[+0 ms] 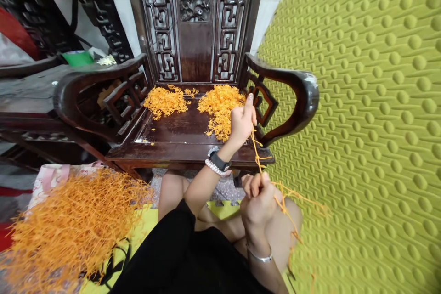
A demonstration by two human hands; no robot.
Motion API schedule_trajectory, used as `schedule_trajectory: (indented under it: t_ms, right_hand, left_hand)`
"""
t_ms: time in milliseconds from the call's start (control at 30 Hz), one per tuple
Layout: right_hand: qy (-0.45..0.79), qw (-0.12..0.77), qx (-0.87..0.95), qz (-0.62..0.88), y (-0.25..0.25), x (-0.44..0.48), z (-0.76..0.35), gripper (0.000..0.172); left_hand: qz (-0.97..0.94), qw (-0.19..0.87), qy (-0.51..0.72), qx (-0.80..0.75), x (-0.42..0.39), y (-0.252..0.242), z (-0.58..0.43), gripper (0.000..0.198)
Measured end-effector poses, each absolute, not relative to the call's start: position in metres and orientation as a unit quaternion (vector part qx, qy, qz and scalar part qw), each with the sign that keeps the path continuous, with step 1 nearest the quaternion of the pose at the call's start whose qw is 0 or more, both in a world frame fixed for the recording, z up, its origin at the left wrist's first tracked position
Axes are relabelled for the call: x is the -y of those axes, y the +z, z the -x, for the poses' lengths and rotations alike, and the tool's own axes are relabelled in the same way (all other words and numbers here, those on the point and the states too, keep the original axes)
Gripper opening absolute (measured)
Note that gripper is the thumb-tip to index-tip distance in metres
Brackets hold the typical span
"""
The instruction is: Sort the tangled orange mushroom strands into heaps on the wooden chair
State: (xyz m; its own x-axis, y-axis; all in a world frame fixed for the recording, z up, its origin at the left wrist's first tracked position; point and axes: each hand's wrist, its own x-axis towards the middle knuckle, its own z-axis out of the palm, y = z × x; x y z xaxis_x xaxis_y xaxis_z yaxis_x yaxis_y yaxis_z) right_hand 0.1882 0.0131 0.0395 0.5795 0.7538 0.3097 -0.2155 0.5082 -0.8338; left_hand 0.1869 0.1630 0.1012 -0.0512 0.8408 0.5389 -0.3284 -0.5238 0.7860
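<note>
A thin orange branched strand [257,152], apparently plastic, is stretched between my two hands. My left hand [243,118], with a watch and a beaded band at the wrist, closes on its upper end, the thumb pointing up. Lower down, my right hand [259,198] is clenched around the strand, and loose branches trail from it to the right and downward. Just behind my left hand lies a pile of small orange spidery pieces [220,103] on the seat of a dark wooden chair [172,135]. A second orange pile [166,102] sits at the seat's left.
At lower left, a large tangled heap of orange strands [76,225] rests against a pale printed bag [51,177]. The chair's curved right arm [305,96] stands close to a yellow-green bumpy wall [372,115]. A green container [78,58] is on the side table at left.
</note>
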Motion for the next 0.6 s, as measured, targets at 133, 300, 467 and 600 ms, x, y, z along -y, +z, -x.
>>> schedule_trajectory:
  t_ms: [133,300,467,600]
  right_hand:
    - [0.332,0.813,0.325,0.351,0.046,-0.011,-0.195,0.051]
    - [0.300,0.820,0.374,0.314,0.049,0.026,-0.204,0.052]
    - [0.307,0.810,0.368,0.338,0.052,0.039,-0.218,0.053]
    - [0.348,0.797,0.339,0.360,0.049,0.026,-0.216,0.052]
  left_hand:
    - [-0.555,0.444,0.673,-0.204,-0.161,0.106,-0.210,0.068]
    - [-0.508,0.434,0.701,-0.247,-0.198,0.115,-0.191,0.065]
    - [-0.613,0.216,0.651,-0.393,-0.247,0.121,-0.131,0.056]
    - [-0.760,0.145,0.433,-0.462,-0.252,0.101,-0.125,0.045]
